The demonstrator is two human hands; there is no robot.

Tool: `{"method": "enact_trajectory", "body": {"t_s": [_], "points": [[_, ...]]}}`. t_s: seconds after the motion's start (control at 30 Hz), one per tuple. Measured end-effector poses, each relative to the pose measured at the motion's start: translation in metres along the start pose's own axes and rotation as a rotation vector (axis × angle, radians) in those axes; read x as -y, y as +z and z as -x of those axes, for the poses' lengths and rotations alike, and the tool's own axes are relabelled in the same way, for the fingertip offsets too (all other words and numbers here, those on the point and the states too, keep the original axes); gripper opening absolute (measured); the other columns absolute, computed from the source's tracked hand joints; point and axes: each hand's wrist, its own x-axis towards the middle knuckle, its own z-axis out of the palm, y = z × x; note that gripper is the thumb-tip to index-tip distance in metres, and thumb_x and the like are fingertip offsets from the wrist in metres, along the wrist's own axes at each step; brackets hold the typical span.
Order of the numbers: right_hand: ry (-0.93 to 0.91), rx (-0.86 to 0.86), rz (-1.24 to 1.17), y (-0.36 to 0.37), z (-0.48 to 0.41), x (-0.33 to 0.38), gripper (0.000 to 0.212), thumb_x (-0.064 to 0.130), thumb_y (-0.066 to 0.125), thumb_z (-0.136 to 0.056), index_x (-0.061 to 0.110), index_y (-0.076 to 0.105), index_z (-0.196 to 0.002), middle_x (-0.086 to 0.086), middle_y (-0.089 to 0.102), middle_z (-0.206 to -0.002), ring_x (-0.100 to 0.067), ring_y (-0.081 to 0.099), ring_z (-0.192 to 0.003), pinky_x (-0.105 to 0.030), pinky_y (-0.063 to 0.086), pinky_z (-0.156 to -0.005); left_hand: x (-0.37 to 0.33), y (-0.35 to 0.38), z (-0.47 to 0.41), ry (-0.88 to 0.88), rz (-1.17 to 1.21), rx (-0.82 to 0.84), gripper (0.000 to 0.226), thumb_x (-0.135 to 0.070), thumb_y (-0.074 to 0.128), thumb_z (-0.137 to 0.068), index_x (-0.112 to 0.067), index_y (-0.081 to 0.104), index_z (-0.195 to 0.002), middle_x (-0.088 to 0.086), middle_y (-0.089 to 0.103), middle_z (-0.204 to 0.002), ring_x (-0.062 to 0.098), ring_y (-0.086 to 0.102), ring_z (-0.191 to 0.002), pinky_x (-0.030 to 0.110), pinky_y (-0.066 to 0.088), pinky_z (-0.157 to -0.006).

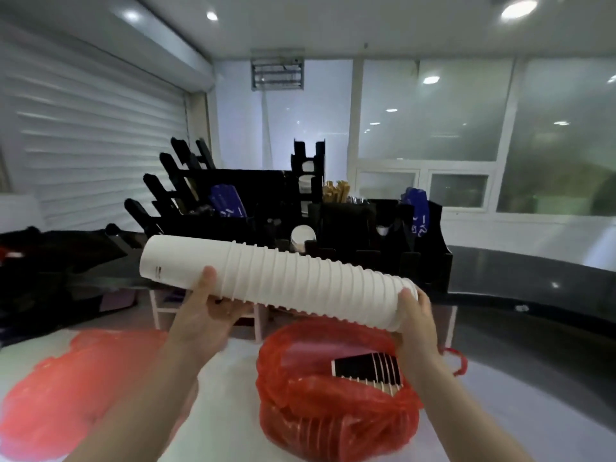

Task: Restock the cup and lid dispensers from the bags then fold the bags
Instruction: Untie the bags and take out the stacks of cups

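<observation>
A long stack of white paper cups (300,278) lies almost level in the air, above the counter. My left hand (208,308) grips it from below near its closed left end. My right hand (416,315) caps its open right end. Below the stack sits an open red plastic bag (316,411) with a stack of black cups (366,366) inside. A second red bag (66,388) lies flat at the left. Behind the cups stands the black cup and lid dispenser (333,221), with slanted rails on its left side and a white cup in a front slot.
Blue sleeves (228,201) and wooden stirrers (336,190) stand in the dispenser's compartments. A dark curved counter (533,295) runs at the right. Dark items lie at the far left. A white roller shutter and glass panels close the background.
</observation>
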Motion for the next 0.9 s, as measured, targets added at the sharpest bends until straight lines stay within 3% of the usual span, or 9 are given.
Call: {"method": "enact_trajectory", "body": {"t_s": [0.07, 0.13, 0.23, 0.37, 0.53, 0.67, 0.73, 0.8, 0.9], "points": [[-0.01, 0.018, -0.053, 0.023, -0.01, 0.013, 0.039, 0.021, 0.05, -0.076, 0.036, 0.052, -0.112, -0.002, 0.058, -0.114, -0.025, 0.059, -0.102, -0.041, 0.054, -0.072, -0.019, 0.008, -0.011, 0.016, 0.02, -0.058, 0.056, -0.036, 0.06, -0.081, -0.022, 0.048, -0.134, 0.005, 0.061, -0.128, 0.025, 0.064, -0.109, 0.046, 0.058, -0.076], [-0.066, 0.041, -0.054, 0.045, -0.021, 0.027, 0.038, 0.02, 0.049, -0.074, 0.039, 0.053, -0.107, -0.001, 0.059, -0.113, -0.023, 0.06, -0.1, -0.04, 0.054, -0.071, -0.036, 0.017, -0.025, 0.035, 0.027, -0.107, 0.056, -0.034, 0.064, -0.077, -0.023, 0.05, -0.13, 0.005, 0.061, -0.126, 0.023, 0.066, -0.104, 0.044, 0.059, -0.072], [-0.189, 0.083, 0.032, 0.076, -0.045, 0.041, 0.034, 0.024, 0.047, -0.087, 0.038, 0.051, -0.118, 0.004, 0.057, -0.117, -0.017, 0.058, -0.104, -0.042, 0.054, -0.083, -0.055, 0.032, -0.051, 0.091, 0.046, -0.122, 0.056, -0.031, 0.067, -0.075, -0.024, 0.052, -0.128, 0.004, 0.062, -0.123, 0.024, 0.063, -0.107, 0.045, 0.056, -0.072], [-0.235, 0.076, 0.209, 0.113, -0.093, 0.058, 0.048, 0.009, 0.042, -0.089, 0.027, 0.052, -0.132, 0.004, 0.059, -0.114, -0.006, 0.055, -0.096, -0.021, 0.045, -0.071, -0.075, 0.048, -0.091, 0.213, 0.01, -0.108, 0.05, -0.029, 0.07, -0.071, -0.025, 0.058, -0.119, 0.002, 0.067, -0.113, 0.022, 0.066, -0.101, 0.041, 0.057, -0.068], [-0.162, 0.165, 0.46, 0.15, -0.162, 0.072, 0.04, -0.007, 0.042, -0.078, 0.01, 0.066, -0.106, -0.007, 0.068, -0.092, -0.023, 0.063, -0.085, -0.031, 0.05, -0.066, -0.096, 0.066, -0.147, 0.375, -0.132, -0.046, 0.042, -0.026, 0.072, -0.07, -0.027, 0.063, -0.111, -0.003, 0.07, -0.105, 0.02, 0.066, -0.101, 0.042, 0.056, -0.078], [-0.098, 0.207, 0.539, 0.185, -0.22, 0.077, 0.038, 0.001, 0.05, -0.081, 0.0, 0.055, -0.119, -0.019, 0.062, -0.105, -0.031, 0.06, -0.088, -0.033, 0.047, -0.067, -0.104, 0.085, -0.194, 0.475, -0.198, -0.035, 0.047, -0.022, 0.072, -0.068, -0.019, 0.059, -0.113, -0.002, 0.07, -0.104, 0.018, 0.065, -0.1, 0.039, 0.057, -0.073], [-0.093, 0.214, 0.527, 0.201, -0.245, 0.075, 0.053, 0.008, 0.055, -0.081, -0.001, 0.044, -0.132, -0.018, 0.057, -0.114, -0.028, 0.057, -0.09, -0.03, 0.046, -0.062, -0.105, 0.093, -0.216, 0.524, -0.237, -0.054, 0.058, -0.021, 0.078, -0.064, -0.016, 0.057, -0.117, -0.002, 0.069, -0.105, 0.016, 0.065, -0.098, 0.035, 0.057, -0.068], [-0.08, 0.24, 0.495, 0.214, -0.263, 0.073, 0.061, 0.009, 0.055, -0.079, 0.002, 0.038, -0.137, -0.017, 0.056, -0.113, -0.03, 0.057, -0.093, -0.034, 0.049, -0.072, -0.107, 0.097, -0.234, 0.565, -0.286, -0.077, 0.063, -0.016, 0.082, -0.062, -0.018, 0.055, -0.119, -0.005, 0.069, -0.105, 0.012, 0.067, -0.094, 0.034, 0.056, -0.066], [-0.026, 0.279, 0.465, 0.225, -0.286, 0.068, 0.02, 0.008, 0.051, -0.063, 0.01, 0.055, -0.083, -0.009, 0.043, -0.073, -0.022, 0.04, -0.067, -0.038, 0.031, -0.062, -0.108, 0.095, -0.253, 0.604, -0.332, -0.085, 0.052, -0.023, 0.076, -0.063, -0.022, 0.058, -0.112, -0.009, 0.07, -0.102, 0.009, 0.068, -0.091, 0.033, 0.057, -0.065]]}}
